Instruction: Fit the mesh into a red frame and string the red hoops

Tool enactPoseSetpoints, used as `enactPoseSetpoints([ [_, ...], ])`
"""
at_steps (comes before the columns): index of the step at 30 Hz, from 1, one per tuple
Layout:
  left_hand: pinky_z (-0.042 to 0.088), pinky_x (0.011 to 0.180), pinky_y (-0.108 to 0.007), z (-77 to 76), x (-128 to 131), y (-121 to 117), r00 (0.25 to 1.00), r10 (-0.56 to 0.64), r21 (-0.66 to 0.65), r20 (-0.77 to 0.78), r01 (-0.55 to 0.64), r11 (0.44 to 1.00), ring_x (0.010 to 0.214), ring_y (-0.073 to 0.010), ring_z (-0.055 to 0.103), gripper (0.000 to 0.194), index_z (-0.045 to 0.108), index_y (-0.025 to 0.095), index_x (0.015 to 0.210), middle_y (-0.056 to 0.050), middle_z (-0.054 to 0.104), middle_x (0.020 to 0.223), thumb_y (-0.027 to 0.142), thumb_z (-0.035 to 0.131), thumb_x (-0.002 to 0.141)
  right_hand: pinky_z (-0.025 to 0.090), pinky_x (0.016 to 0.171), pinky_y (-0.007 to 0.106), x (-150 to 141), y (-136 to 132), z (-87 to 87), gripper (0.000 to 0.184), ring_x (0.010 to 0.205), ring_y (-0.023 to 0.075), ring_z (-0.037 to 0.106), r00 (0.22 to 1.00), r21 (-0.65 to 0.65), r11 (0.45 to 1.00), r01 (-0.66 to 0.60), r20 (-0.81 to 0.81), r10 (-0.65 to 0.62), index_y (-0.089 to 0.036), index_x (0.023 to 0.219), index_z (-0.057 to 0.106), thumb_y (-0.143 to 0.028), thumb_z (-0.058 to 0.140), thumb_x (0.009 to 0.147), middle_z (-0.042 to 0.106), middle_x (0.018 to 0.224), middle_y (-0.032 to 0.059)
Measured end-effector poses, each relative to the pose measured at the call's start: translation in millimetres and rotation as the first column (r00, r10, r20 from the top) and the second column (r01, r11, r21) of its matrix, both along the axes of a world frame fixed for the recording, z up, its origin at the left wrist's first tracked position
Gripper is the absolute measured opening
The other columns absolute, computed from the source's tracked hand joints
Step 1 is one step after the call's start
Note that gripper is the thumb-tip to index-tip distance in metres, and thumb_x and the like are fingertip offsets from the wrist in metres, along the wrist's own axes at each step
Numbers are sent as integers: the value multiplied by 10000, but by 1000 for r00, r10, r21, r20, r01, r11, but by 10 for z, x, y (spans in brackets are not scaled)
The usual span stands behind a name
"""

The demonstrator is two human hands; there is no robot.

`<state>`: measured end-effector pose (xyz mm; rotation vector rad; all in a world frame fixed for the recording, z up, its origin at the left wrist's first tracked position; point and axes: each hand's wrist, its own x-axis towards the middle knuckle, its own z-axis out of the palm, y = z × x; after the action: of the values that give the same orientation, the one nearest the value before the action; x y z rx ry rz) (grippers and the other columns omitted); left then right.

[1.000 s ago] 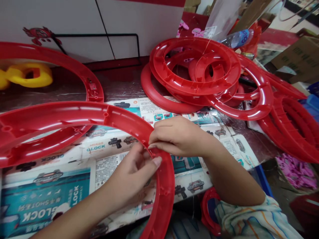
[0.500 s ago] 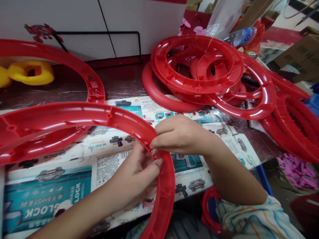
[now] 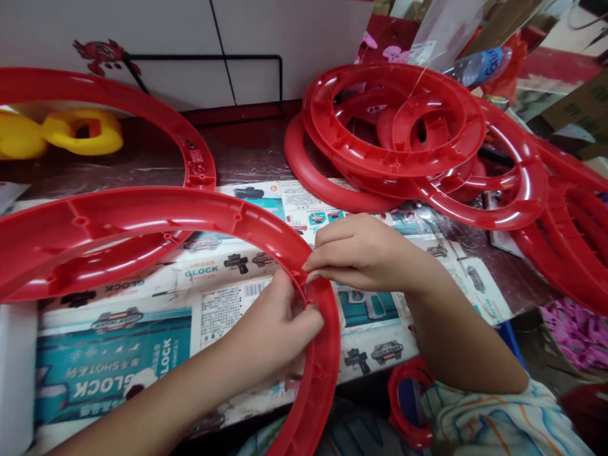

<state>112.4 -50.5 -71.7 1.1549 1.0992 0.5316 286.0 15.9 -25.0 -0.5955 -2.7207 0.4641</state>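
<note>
Our left hand (image 3: 277, 323) pinches the red ring (image 3: 266, 229) at two o'clock; our right hand (image 3: 361, 256) pinches something hidden. Slackening could tilt the ring.

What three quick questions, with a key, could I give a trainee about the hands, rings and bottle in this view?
1. At which thing are the left hand and the right hand both placed? (a) the black wire frame (b) the near red ring (c) a cardboard box

2. True or false: the clear bottle is farther from the person than the heap of red rings.

3. Fill in the missing word: the rounded pieces seen through the back-left ring are coloured ___.

Key: 1. b; 2. true; 3. yellow
</note>
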Motion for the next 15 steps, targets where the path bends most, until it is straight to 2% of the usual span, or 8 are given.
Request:
enactPoseSetpoints([
  [7, 491, 676, -305, 13, -3, -41, 997, -66, 7, 38, 65, 998, 782, -184, 590, 202, 433, 218, 973, 6, 573, 826, 179, 523, 797, 405, 651, 216, -40, -61, -1, 215, 709, 96, 514, 996, 13, 1000, 16, -88, -15, -131, 859, 680, -103, 469, 892, 630, 788, 35],
  [11, 493, 659, -305, 6, -22, -80, 980, -162, -54, 114, 169, 984, 763, -182, 606, 166, 432, 228, 990, 0, 586, 864, 187, 497, 843, 407, 638, 199, -11, -44, 15, 190, 717, 86, 548, 997, -92, 996, 6, -77, -13, -130, 869, 700, -94, 514, 870, 638, 819, 33],
  [15, 489, 651, -317, 11, -46, -111, 973, -213, -94, 90, 221, 971, 771, -197, 616, 157, 434, 236, 1026, -10, 604, 879, 247, 490, 880, 408, 658, 177, 3, -18, 38, 184, 727, 71, 550, 996, -188, 982, -34, -82, 18, -138, 856, 703, -72, 532, 863, 628, 796, 17],
])
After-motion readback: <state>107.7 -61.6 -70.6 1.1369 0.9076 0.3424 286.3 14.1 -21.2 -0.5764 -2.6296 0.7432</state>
